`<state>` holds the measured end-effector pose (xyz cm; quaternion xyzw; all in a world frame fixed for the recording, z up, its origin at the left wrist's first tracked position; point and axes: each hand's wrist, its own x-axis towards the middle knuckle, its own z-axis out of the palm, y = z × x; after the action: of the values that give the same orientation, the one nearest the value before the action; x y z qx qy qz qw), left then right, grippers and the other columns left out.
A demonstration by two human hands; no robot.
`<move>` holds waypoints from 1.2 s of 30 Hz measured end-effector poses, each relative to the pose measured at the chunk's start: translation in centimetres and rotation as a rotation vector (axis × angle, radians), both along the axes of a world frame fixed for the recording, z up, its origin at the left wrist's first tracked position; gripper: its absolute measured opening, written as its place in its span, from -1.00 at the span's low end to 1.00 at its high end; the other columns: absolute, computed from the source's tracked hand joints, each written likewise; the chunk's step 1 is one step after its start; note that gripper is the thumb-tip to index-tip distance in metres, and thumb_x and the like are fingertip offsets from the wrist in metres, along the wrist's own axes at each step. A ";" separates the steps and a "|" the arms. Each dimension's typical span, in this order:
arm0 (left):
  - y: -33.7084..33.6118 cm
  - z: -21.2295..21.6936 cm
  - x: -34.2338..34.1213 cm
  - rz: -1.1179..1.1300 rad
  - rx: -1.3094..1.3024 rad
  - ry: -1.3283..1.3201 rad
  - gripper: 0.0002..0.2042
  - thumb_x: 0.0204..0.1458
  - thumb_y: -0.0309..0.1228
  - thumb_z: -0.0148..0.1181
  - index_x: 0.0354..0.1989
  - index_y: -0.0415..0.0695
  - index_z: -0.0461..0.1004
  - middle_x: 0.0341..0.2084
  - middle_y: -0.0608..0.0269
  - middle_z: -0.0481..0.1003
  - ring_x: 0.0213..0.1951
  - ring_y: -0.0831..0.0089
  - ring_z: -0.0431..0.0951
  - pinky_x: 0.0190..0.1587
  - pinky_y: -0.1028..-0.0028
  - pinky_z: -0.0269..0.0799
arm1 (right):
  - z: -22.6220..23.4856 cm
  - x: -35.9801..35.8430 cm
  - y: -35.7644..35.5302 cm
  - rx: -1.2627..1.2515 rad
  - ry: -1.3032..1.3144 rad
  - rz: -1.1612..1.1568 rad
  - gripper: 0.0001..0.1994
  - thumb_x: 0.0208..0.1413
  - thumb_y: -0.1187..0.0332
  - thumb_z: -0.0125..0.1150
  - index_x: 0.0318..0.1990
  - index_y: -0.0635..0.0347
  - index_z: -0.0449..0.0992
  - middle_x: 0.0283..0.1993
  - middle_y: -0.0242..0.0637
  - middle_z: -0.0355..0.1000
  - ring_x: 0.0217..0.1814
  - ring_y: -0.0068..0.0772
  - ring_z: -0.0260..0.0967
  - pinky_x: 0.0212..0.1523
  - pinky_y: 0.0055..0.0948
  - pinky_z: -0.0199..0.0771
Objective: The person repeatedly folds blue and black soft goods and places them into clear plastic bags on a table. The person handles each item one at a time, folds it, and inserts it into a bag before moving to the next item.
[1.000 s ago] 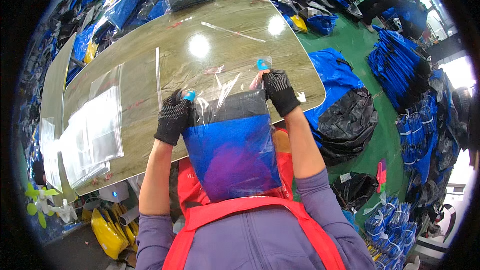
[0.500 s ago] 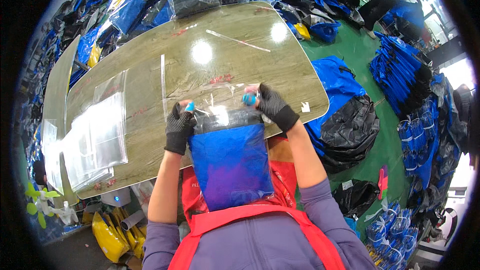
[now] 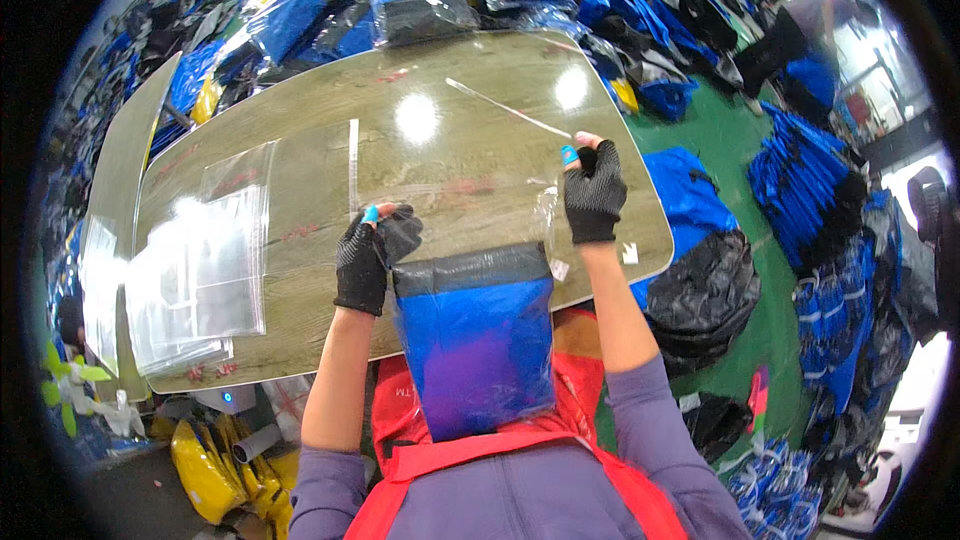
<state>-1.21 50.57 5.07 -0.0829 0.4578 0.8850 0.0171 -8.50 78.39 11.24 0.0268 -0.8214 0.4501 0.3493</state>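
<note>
I see my gloved left hand point(image 3: 372, 255) pinching the top left corner of the clear bag point(image 3: 478, 340) holding a blue-and-black folded item; my right hand point(image 3: 593, 190) pinches its raised flap. The bag hangs over the table point(image 3: 440, 140) edge below both.

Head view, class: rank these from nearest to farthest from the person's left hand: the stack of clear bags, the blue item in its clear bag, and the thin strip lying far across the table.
From the left hand:
1. Blue item in its clear bag, touching the hand, just right of it.
2. Stack of clear bags, on the table's left part.
3. Thin strip, far side, toward the right.
</note>
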 end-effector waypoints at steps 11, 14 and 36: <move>-1.2 1.9 0.6 -0.066 -0.633 0.237 -0.67 0.19 -0.36 0.08 0.08 -0.24 0.41 -0.16 0.11 0.53 -0.13 0.32 0.56 -0.04 0.37 0.48 | 0.6 -2.7 -10.2 0.942 0.002 0.915 -0.80 -0.08 0.27 0.21 -0.28 0.10 0.54 -0.32 -0.24 0.46 -0.21 -0.12 0.42 -0.24 -0.21 0.49; -1.7 2.9 1.0 -0.193 -0.418 0.190 -0.61 0.18 -0.28 0.08 0.10 -0.27 0.38 -0.11 0.03 0.53 -0.09 0.28 0.56 -0.02 0.32 0.48 | 4.9 -5.3 -6.9 0.903 0.047 0.687 -0.84 -0.02 0.32 0.18 -0.26 0.09 0.52 -0.29 -0.19 0.48 -0.26 -0.21 0.45 -0.31 -0.26 0.50; -0.7 6.1 1.0 -0.165 -0.476 0.074 -0.70 0.25 -0.30 -0.05 -0.01 -0.22 0.48 -0.17 0.21 0.55 -0.17 0.47 0.56 -0.07 0.49 0.43 | 10.0 -5.0 -1.2 -0.009 -0.517 0.613 -0.78 0.14 0.35 0.04 -0.08 0.12 0.49 -0.21 -0.23 0.51 -0.25 -0.36 0.46 -0.24 -0.38 0.51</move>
<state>-0.23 49.86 11.16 -0.0146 0.6588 0.7504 0.0523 -13.45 77.22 21.26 0.1549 -0.8343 0.5288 -0.0194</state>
